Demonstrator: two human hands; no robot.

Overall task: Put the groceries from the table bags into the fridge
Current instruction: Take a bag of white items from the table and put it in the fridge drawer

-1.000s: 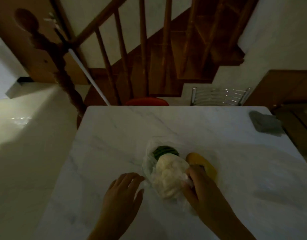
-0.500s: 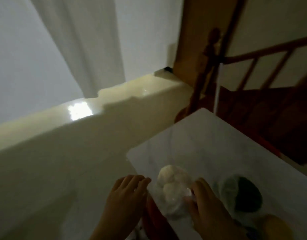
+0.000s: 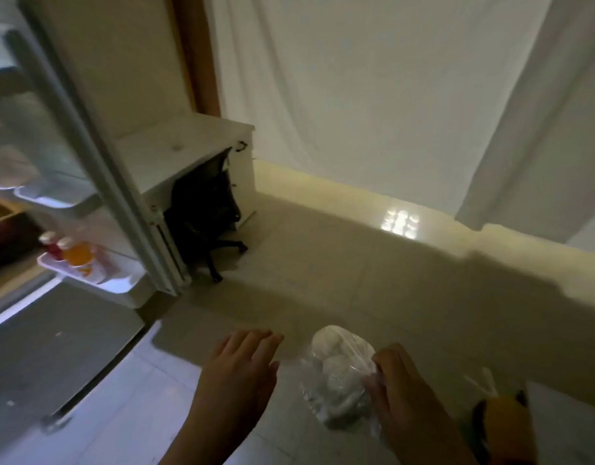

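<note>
Off to the left, where a second ago there was only the marble tabletop and the stair rail, the open fridge (image 3: pixel 54 156) now fills the edge of the view, its door shelves (image 3: pixel 88 273) lit and carrying an orange bottle (image 3: pixel 77 253) beside a red-capped one. The view has swung away from the tabletop, across the pale wall and floor (image 3: pixel 339 280), and the tabletop itself is no longer visible. I judge that the pick-up is done and the carry toward the fridge is under way, with placing on a shelf as the step ahead.

Beyond the fridge door stands a white desk (image 3: pixel 175 156) with a dark chair (image 3: pixel 205 209) tucked under it.

Lower down, the right hand (image 3: pixel 420 407) is closed around the gathered neck of a clear plastic bag (image 3: pixel 339 380), held in the air above the floor, well apart from the fridge. The left hand (image 3: pixel 239 380) is spread flat and empty, just beside the bag without touching it.

The bag is thin, crinkled and see-through, holding several pale rounded lumps; what they are is too blurred to tell. A yellow item (image 3: pixel 504 417) shows at the lower right edge, partly hidden.
</note>
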